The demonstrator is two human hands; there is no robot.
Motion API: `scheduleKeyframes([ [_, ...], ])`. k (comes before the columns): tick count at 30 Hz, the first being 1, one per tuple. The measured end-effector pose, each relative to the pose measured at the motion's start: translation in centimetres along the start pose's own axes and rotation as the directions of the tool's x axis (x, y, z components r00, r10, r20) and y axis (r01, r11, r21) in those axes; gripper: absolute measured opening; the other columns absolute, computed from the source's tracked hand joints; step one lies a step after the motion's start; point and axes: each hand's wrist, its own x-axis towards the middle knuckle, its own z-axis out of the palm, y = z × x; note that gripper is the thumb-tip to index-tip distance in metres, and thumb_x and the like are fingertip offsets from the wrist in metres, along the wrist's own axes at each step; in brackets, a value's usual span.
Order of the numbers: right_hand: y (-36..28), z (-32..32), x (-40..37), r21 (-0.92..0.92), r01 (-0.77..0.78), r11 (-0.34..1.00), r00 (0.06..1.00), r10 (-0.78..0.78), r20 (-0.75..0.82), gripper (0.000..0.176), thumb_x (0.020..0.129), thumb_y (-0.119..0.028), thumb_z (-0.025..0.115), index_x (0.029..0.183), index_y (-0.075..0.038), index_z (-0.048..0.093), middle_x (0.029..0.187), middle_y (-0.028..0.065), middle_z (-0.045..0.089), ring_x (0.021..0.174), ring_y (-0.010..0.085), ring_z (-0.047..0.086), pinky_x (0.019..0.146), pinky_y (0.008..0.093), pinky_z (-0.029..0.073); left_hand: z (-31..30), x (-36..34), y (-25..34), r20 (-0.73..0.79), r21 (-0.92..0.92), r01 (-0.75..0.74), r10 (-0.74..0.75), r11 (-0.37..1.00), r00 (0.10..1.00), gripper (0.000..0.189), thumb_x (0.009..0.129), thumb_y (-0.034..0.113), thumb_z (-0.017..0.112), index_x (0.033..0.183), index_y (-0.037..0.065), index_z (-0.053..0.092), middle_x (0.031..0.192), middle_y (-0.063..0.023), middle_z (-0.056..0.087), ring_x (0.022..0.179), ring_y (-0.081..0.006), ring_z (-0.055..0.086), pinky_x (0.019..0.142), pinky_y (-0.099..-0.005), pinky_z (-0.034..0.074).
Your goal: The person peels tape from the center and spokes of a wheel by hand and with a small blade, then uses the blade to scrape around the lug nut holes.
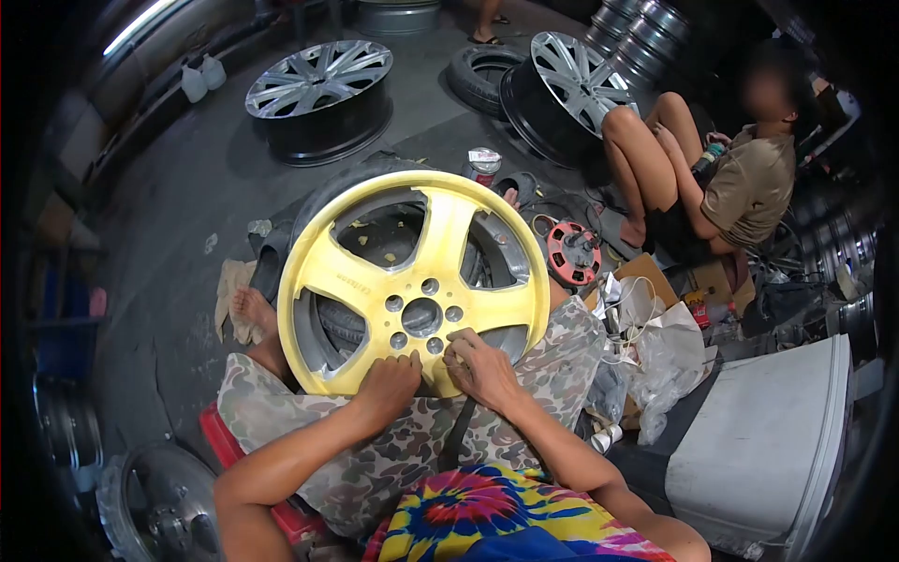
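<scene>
A five-spoke wheel rim (pixel 351 286) coated in yellow leans tilted across my lap, over camouflage trousers (pixel 318 426). Bare grey metal shows along its inner barrel and spoke sides. My left hand (pixel 389 379) is closed against the lower spoke area, left of the bolt holes, with its thumb forward. To the right of it, my right hand (pixel 479 367) has curled fingers pressed to the yellow face just beneath the centre hole. Whatever either hand pinches is hidden by the fingers.
Under the rim is a black tyre (pixel 328 183). Ahead stand two silver rims, one (pixel 318 84) at left and another (pixel 576 84) at right. A paint can (pixel 483 165), a red cable reel (pixel 573 253) and plastic bags (pixel 665 365) lie nearby. A person (pixel 749 187) sits at right.
</scene>
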Motion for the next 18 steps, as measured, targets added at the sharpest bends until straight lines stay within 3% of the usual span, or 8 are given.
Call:
scheduleKeyframes([
  [2, -0.4, 0.3, -0.2, -0.021, -0.014, 1.0, 1.0, 0.013, -0.009, 0.014, 0.094, -0.015, 0.072, 0.102, -0.007, 0.065, 0.122, 0.0126, 0.066, 0.096, 0.0421, 0.07, 0.077, 0.0497, 0.057, 0.0, 0.4, 0.0, -0.026, -0.029, 0.017, -0.017, 0.999, 1.0, 0.033, 0.081, 0.01, 0.071, 0.112, -0.003, 0.068, 0.082, -0.006, 0.068, 0.075, -0.0223, 0.071, 0.062, -0.0337, 0.052],
  [4, -0.6, 0.4, 0.0, -0.042, -0.02, 0.999, 1.0, 0.019, -0.018, 0.012, 0.094, -0.015, 0.072, 0.101, -0.007, 0.065, 0.122, 0.0124, 0.066, 0.096, 0.042, 0.07, 0.076, 0.0498, 0.057, 0.1, 0.9, -0.3, 0.052, -0.047, -0.038, 0.04, 0.998, 0.998, 0.055, 0.081, 0.009, 0.072, 0.129, -0.014, 0.059, 0.078, -0.0115, 0.07, 0.075, -0.0253, 0.073, 0.061, -0.0377, 0.055],
  [5, -0.6, 0.3, 0.0, -0.011, -0.028, 1.0, 0.999, 0.027, -0.026, 0.013, 0.095, -0.015, 0.072, 0.101, -0.007, 0.065, 0.121, 0.0126, 0.065, 0.096, 0.0418, 0.069, 0.077, 0.0495, 0.057, 0.4, 1.0, -0.3, 0.053, -0.047, -0.031, 0.033, 0.998, 0.998, 0.055, 0.081, 0.009, 0.072, 0.129, -0.014, 0.059, 0.078, -0.0115, 0.07, 0.075, -0.0253, 0.073, 0.061, -0.0377, 0.055],
  [7, -0.5, 0.1, 0.1, 0.021, -0.036, 0.999, 0.999, 0.037, -0.031, 0.013, 0.095, -0.016, 0.072, 0.101, -0.006, 0.066, 0.121, 0.0128, 0.065, 0.096, 0.0416, 0.069, 0.077, 0.0491, 0.056, 0.7, 1.2, -0.3, 0.021, -0.102, -0.039, 0.041, 0.994, 0.999, 0.05, 0.081, 0.01, 0.071, 0.124, -0.014, 0.061, 0.078, -0.0133, 0.071, 0.071, -0.0276, 0.073, 0.06, -0.0396, 0.056],
  [9, -0.2, -0.1, 0.2, 0.116, 0.013, 0.993, 0.999, -0.007, -0.052, 0.015, 0.096, -0.017, 0.071, 0.102, -0.004, 0.066, 0.118, 0.0155, 0.062, 0.086, 0.0437, 0.069, 0.074, 0.0519, 0.055, 0.7, 1.1, 0.0, 0.056, -0.14, -0.011, 0.019, 0.99, 0.998, 0.047, 0.084, 0.01, 0.07, 0.122, -0.015, 0.061, 0.077, -0.0142, 0.071, 0.07, -0.0292, 0.073, 0.06, -0.0405, 0.056],
  [14, -0.1, -0.3, -0.3, 0.18, -0.045, 0.983, 0.996, 0.057, -0.062, 0.016, 0.096, -0.015, 0.071, 0.103, -0.002, 0.067, 0.112, 0.0178, 0.061, 0.092, 0.0433, 0.068, 0.078, 0.0502, 0.053, 1.3, 0.3, -0.9, 0.036, -0.312, 0.103, -0.097, 0.944, 0.995, 0.034, 0.091, 0.012, 0.068, 0.118, -0.009, 0.068, 0.079, -0.016, 0.072, 0.07, -0.0344, 0.073, 0.058, -0.0426, 0.056],
  [16, 0.0, -0.6, -0.6, 0.174, -0.033, 0.984, 0.994, 0.05, -0.096, 0.016, 0.096, -0.014, 0.071, 0.104, -0.001, 0.067, 0.11, 0.0184, 0.06, 0.094, 0.0431, 0.067, 0.079, 0.0495, 0.053, 0.0, 1.1, -3.8, 0.068, -0.511, 0.043, -0.01, 0.859, 0.998, 0.024, 0.097, 0.017, 0.065, 0.111, 0.001, 0.075, 0.086, -0.0166, 0.075, 0.078, -0.0314, 0.075, 0.066, -0.0404, 0.059],
  [18, 0.0, -0.9, -0.9, 0.194, -0.056, 0.979, 0.993, 0.074, -0.087, 0.017, 0.095, -0.013, 0.072, 0.106, -0.001, 0.067, 0.108, 0.0192, 0.059, 0.095, 0.0423, 0.066, 0.08, 0.0483, 0.052, -6.1, 2.2, -6.4, 0.116, -0.773, 0.232, -0.227, 0.591, 0.967, 0.019, 0.096, 0.019, 0.066, 0.099, 0.006, 0.079, 0.091, -0.0137, 0.077, 0.087, -0.0241, 0.075, 0.078, -0.0381, 0.059],
])
